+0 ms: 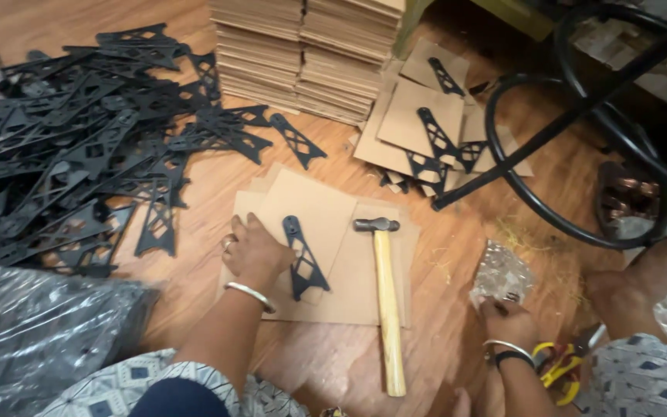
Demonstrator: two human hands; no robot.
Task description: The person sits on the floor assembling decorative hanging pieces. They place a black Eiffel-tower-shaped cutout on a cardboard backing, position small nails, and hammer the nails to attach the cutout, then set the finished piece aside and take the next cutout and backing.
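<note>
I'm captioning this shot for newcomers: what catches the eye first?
A big heap of flat black lattice brackets fills the floor at upper left. In the middle, the left hand rests on cardboard sheets beside one black bracket, with a wooden-handled hammer lying just to the right. The right hand reaches into a small clear bag.

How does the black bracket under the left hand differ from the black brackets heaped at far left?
The bracket by the left hand lies alone, flat on a cardboard sheet; the heaped brackets overlap in a tangle on the wooden floor. The single bracket is touched; the heap is not. Both show the same black lattice cut-outs.
</note>
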